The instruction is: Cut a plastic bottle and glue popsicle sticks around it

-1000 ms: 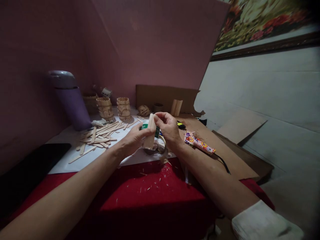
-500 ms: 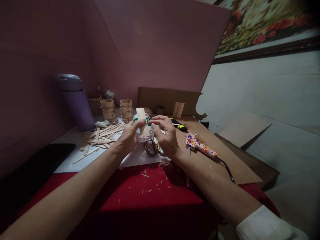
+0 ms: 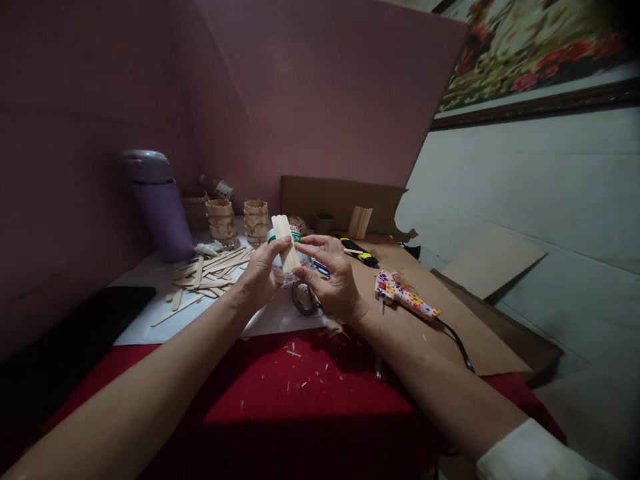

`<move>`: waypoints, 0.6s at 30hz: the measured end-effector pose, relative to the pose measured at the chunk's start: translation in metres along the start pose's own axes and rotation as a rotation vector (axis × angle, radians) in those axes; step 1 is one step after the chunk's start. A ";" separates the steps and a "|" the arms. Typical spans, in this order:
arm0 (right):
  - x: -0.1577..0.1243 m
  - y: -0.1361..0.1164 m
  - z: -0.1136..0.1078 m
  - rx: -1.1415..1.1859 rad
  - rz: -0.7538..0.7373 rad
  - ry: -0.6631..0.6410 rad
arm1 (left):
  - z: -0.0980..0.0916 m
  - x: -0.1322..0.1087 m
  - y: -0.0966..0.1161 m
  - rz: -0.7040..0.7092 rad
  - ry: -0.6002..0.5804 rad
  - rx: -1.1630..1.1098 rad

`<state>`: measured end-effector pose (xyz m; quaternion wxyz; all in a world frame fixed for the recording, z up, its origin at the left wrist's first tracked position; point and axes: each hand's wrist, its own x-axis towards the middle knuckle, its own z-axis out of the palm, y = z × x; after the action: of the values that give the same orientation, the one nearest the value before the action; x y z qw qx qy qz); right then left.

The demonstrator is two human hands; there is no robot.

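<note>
My left hand (image 3: pixel 265 270) is wrapped round a clear plastic cup (image 3: pixel 295 235) with a green, white and red label. Its thumb presses several flat wooden craft sticks (image 3: pixel 284 243), side by side, against the cup's front. My right hand (image 3: pixel 330 273) grips the right side, fingertips by the label and thumb at the lower part of the sticks. Below the cup, a roll of tape (image 3: pixel 303 298) lies partly hidden. Loose craft sticks (image 3: pixel 210 273) are heaped to the left of my left hand. A yellow-and-black utility knife (image 3: pixel 359 251) lies beyond my right hand.
A flower-patterned glue gun (image 3: pixel 405 293) with a black cord rests on cardboard (image 3: pixel 465 343) at right. Stick-covered cups (image 3: pixel 257 222) stand at the back, near a purple bottle (image 3: pixel 163 213). Wood splinters (image 3: pixel 294 353) dot the red cloth (image 3: pixel 270 393). A joined stick panel (image 3: pixel 360 222) stands behind.
My right thumb has come down onto the lower part of the sticks, and the right fingers have closed in on the cup's side. The view has shifted slightly.
</note>
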<state>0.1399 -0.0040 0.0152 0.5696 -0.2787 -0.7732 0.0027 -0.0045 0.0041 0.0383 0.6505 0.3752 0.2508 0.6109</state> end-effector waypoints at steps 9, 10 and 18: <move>0.001 0.005 -0.003 -0.025 -0.097 0.029 | 0.002 -0.003 0.003 -0.005 -0.032 -0.007; 0.001 0.005 -0.003 -0.030 -0.109 0.034 | 0.001 -0.003 0.003 -0.003 -0.041 -0.004; 0.002 0.007 -0.004 -0.071 -0.117 0.030 | 0.001 -0.005 0.002 0.001 -0.063 0.019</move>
<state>0.1467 0.0015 0.0157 0.5699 -0.2534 -0.7792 -0.0621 -0.0056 -0.0005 0.0397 0.6540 0.4005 0.2358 0.5969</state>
